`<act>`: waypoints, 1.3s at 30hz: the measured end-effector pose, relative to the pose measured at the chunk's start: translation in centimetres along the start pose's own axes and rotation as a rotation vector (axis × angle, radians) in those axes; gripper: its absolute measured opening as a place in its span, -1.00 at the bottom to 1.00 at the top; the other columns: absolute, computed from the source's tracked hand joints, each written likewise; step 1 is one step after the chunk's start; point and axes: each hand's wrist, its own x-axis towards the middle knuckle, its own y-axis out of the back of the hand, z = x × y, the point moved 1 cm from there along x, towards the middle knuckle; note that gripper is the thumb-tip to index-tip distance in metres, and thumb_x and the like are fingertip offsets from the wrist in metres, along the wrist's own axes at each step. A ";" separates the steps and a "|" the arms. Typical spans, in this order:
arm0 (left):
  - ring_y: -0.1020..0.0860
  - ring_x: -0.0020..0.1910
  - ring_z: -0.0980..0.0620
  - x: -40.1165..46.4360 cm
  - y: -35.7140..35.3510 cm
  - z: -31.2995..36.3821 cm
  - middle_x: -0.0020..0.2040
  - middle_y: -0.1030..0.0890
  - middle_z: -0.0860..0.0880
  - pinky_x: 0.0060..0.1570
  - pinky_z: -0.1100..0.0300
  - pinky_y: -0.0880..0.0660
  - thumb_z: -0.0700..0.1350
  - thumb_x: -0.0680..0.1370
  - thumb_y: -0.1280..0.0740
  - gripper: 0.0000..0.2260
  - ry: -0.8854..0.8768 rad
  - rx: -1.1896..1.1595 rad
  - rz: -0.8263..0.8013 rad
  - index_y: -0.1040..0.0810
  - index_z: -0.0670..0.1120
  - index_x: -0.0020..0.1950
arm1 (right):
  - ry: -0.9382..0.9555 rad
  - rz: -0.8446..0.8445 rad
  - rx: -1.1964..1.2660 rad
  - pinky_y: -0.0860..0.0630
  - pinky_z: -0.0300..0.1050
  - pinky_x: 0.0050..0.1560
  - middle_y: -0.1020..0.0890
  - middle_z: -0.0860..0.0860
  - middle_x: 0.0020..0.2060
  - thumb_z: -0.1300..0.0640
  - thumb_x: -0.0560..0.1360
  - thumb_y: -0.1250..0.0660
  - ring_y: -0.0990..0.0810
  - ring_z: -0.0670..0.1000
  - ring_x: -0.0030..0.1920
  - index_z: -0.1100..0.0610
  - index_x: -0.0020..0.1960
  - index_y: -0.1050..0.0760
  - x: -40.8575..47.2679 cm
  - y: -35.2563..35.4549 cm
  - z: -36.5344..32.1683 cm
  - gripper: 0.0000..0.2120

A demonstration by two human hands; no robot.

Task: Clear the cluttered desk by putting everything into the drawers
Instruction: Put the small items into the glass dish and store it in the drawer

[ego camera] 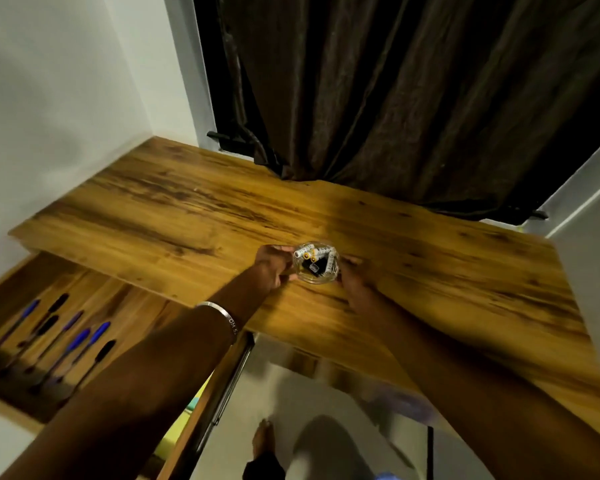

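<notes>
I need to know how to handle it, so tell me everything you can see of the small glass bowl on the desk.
The glass bowl is small, round and clear, with a thick rim. It stands upright on the wooden desk, near the front edge. Inside lie several white batteries with yellow ends and some small black items too blurred to name. The left hand and right hand grip it from either side.
</notes>
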 end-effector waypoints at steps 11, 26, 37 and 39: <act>-0.52 -0.32 0.00 -3.8 8.0 -3.0 -0.14 -0.54 -0.14 -0.57 0.18 -0.53 -0.34 0.58 -0.23 -0.77 -0.002 -0.115 0.083 -0.48 -0.10 -0.23 | 0.090 -0.010 -0.112 -0.54 -0.04 -0.23 -0.71 0.13 -0.10 0.11 0.46 -0.41 -0.59 0.03 -0.26 0.16 0.06 -0.66 -7.7 -4.4 0.5 -0.79; -0.55 -0.26 -0.03 -7.3 23.5 -4.5 -0.11 -0.57 -0.16 -0.54 0.20 -0.51 -0.39 0.55 -0.22 -0.87 -0.030 -0.111 0.056 -0.54 -0.23 -0.06 | 0.058 -0.161 -0.051 -0.64 0.05 -0.07 -0.67 0.15 0.04 0.14 0.53 -0.33 -0.64 0.07 -0.10 0.20 0.10 -0.61 -19.5 -15.8 1.6 -0.80; -0.56 -0.39 0.07 -7.9 31.6 -5.9 -0.22 -0.56 -0.08 -0.59 0.26 -0.53 -0.30 0.59 -0.24 -0.80 -0.029 -0.102 0.005 -0.47 -0.13 -0.22 | 0.008 -0.148 0.030 -0.51 -0.16 -0.27 -0.62 0.16 0.07 0.16 0.57 -0.30 -0.52 -0.03 -0.29 0.28 0.25 -0.52 -25.8 -21.9 2.6 -0.70; -0.53 -0.33 0.05 -7.6 32.5 -6.1 -0.20 -0.54 -0.08 -0.57 0.26 -0.52 -0.30 0.59 -0.25 -0.84 -0.015 -0.093 0.030 -0.47 -0.14 -0.18 | 0.007 -0.128 0.004 -0.57 -0.10 -0.22 -0.64 0.17 0.06 0.17 0.56 -0.32 -0.55 0.00 -0.27 0.26 0.25 -0.54 -26.1 -22.6 2.8 -0.70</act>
